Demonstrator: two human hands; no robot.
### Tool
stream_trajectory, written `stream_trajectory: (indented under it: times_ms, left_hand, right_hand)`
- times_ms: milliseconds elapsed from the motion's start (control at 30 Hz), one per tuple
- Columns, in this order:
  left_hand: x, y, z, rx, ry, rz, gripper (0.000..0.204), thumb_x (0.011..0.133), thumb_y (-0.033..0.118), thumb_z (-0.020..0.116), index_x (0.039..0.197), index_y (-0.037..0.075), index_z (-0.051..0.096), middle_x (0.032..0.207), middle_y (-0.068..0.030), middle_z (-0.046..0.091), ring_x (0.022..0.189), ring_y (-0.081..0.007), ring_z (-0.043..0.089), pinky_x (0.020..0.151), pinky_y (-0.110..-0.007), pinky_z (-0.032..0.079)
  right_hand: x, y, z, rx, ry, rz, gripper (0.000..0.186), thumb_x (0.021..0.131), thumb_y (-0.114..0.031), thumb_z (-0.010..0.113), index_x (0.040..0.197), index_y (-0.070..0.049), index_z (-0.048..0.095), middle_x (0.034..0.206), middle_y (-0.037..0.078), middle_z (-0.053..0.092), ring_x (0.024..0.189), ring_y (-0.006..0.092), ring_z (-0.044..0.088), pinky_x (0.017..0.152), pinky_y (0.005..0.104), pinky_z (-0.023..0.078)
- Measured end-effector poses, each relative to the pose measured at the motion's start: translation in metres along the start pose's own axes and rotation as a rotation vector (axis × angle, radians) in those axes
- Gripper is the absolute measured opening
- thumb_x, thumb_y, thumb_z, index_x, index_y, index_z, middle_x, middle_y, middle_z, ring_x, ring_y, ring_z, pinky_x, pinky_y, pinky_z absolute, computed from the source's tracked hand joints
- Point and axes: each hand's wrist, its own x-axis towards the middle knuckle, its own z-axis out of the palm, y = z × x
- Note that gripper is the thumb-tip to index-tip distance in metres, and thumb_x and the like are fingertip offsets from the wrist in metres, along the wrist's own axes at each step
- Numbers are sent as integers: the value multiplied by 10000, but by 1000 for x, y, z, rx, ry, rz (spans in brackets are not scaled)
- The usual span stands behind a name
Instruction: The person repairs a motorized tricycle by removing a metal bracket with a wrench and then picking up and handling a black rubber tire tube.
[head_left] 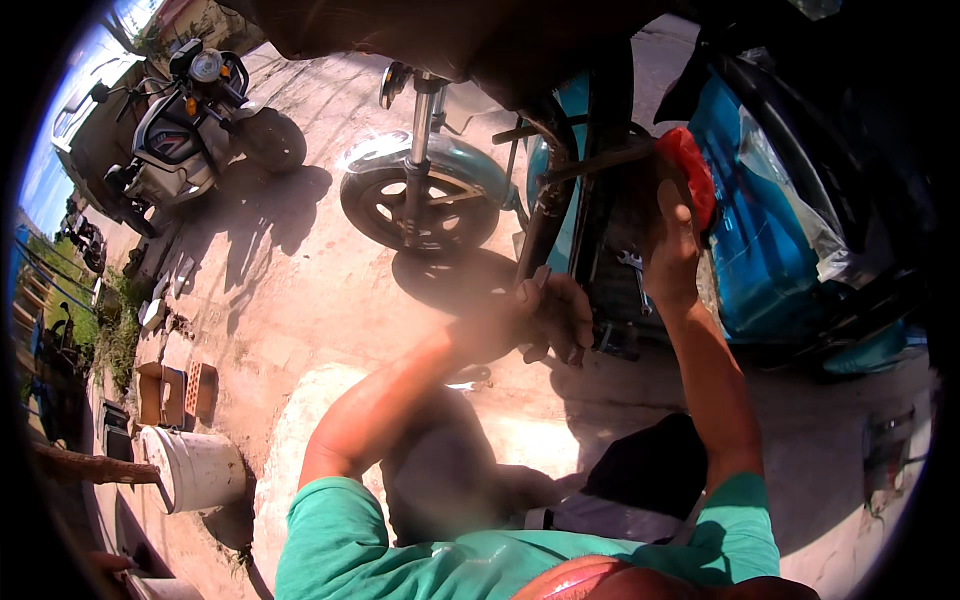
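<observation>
A three-wheeled or two-wheeled vehicle with teal bodywork stands before me, its front wheel (420, 205) under a shiny mudguard. My left hand (555, 315) is by the lower end of a dark frame tube (545, 235). Its fingers are loosely bent and apart, with nothing visible in them. Higher up, my right hand (670, 235) reaches into shadow beside a red cloth or bag (692, 175); its thumb shows, but the other fingers are mostly hidden. A rusty bar (600, 162) runs across just left of that hand. Below it lies a wrench (633, 275).
A large teal panel (740, 220) with clear plastic sheeting is at right. Another motor tricycle (175, 140) stands at the far left. Nearer, a white bucket (200, 468) and a hollow brick (200, 390) sit on the ground. A dark covering hangs overhead.
</observation>
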Motion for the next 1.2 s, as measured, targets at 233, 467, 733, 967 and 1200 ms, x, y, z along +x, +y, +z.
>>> stream_trajectory:
  times_ms: [233, 467, 733, 967, 1200]
  left_hand:
    - [7, -14, 9, 215, 101, -186, 781, 935, 731, 466, 1342, 65, 485, 1148, -115, 621, 855, -181, 632, 654, -290, 512]
    - [15, -29, 10, 259, 100, -113, 679, 993, 494, 520, 1461, 19, 391, 1248, -149, 584, 1134, -204, 570, 929, -343, 483]
    - [-4, 24, 17, 510, 320, -86, 517, 925, 270, 716, 1332, -7, 560, 1103, -80, 668, 973, -145, 647, 828, -301, 537]
    - [-2, 21, 13, 504, 357, 1, 429, 931, 145, 713, 1298, -22, 568, 1052, -76, 690, 915, -114, 665, 803, -275, 557]
    - [4, 2, 9, 484, 312, -16, 361, 907, 145, 731, 1206, -18, 614, 1052, -88, 703, 937, -158, 687, 824, -313, 561]
  right_hand:
    - [-100, -10, 7, -882, -460, -208, 747, 723, -169, 803, 1377, -7, 480, 1385, 225, 520, 1262, 356, 549, 1047, 440, 460]
    - [-97, -5, 12, -868, -363, -217, 467, 853, -141, 717, 1280, -11, 578, 1267, 157, 612, 1140, 293, 626, 975, 396, 507]
    - [-98, 0, -8, -493, -79, 191, 319, 1031, -177, 505, 1272, 18, 581, 1170, 107, 659, 1055, 164, 634, 917, 318, 515]
    - [-103, 7, -11, -308, -119, 309, 256, 1020, -136, 525, 1216, 6, 611, 1072, 74, 672, 939, 136, 640, 855, 288, 519]
    - [-108, -6, -2, -495, -337, 353, 158, 1000, -96, 560, 1099, -8, 647, 934, 32, 661, 852, 102, 599, 772, 268, 496]
